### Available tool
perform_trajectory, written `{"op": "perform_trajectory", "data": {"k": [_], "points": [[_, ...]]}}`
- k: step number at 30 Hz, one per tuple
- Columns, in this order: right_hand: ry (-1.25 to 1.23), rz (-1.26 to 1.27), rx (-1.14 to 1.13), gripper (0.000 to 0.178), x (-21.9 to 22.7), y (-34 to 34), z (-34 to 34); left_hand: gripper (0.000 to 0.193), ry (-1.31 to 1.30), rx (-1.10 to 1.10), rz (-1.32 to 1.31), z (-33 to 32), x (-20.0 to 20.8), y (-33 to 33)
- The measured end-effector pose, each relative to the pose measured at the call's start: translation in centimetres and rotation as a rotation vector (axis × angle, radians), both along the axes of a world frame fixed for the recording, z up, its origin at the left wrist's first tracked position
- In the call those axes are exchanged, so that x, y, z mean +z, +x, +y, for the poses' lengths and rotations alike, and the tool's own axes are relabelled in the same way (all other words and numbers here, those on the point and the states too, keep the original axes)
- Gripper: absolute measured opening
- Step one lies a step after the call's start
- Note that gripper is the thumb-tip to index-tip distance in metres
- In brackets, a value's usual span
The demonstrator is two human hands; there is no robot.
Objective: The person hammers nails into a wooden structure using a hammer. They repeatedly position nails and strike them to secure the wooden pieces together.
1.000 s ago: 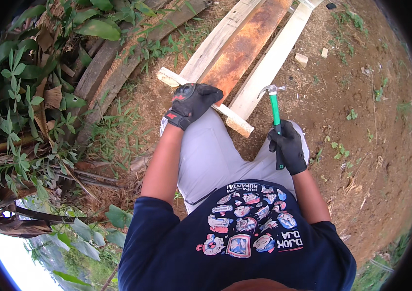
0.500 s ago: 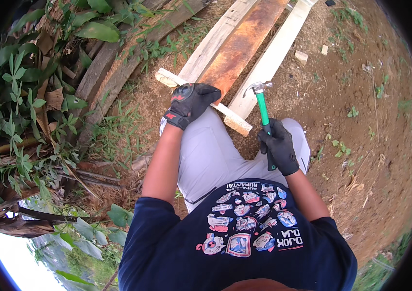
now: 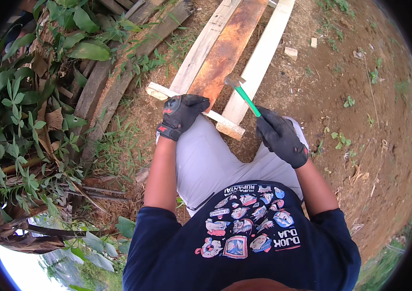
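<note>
My right hand (image 3: pixel 282 137), in a black glove, is closed round the green handle of a hammer (image 3: pixel 248 99). The hammer's head is raised over the pale plank (image 3: pixel 260 60). My left hand (image 3: pixel 182 114), also gloved, is closed over a short wooden crosspiece (image 3: pixel 230 127) lying across the near ends of the planks. Its fingertips are pressed together beside the end of the rusty-brown board (image 3: pixel 227 51); whether they also pinch something small is hidden. To the left of that board lies a weathered grey-brown plank (image 3: pixel 205 48). The crosspiece's near right end rests beside my knees.
Old beams (image 3: pixel 118 72) lie at the left beside dense leafy plants (image 3: pixel 16 106). Small wood offcuts (image 3: pixel 291 53) are scattered on the brown dirt (image 3: pixel 361 169) to the right. Sawdust and grass patches surround the planks. My grey-trousered legs (image 3: pixel 206 155) are close to the crosspiece.
The hammer has swung up and left, its handle now tilted further left, and my right hand has risen slightly. The whole view has shifted a little; my left hand keeps its place on the crosspiece.
</note>
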State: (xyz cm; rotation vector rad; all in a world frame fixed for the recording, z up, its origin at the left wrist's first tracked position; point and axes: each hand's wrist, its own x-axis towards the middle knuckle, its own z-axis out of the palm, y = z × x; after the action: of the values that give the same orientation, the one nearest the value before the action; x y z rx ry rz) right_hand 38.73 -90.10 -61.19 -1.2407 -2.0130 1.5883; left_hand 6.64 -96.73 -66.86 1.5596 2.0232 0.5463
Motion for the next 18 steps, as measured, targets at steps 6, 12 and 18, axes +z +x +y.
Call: {"op": "perform_trajectory", "data": {"k": [6, 12, 18], "points": [[-0.056, 0.095, -0.004, 0.042, 0.3, -0.6, 0.2, 0.029, 0.116, -0.131, 0.152, -0.5, -1.6, -0.8], [-0.229, 0.155, -0.041, 0.04, 0.6, -0.9, -0.1, 0.03, 0.042, -0.034, 0.014, -0.1, -0.5, 0.0], [-0.145, 0.156, -0.028, 0.037, -0.4, -0.9, -0.4, 0.033, 0.115, -0.081, 0.052, -0.3, -1.1, -0.7]]}}
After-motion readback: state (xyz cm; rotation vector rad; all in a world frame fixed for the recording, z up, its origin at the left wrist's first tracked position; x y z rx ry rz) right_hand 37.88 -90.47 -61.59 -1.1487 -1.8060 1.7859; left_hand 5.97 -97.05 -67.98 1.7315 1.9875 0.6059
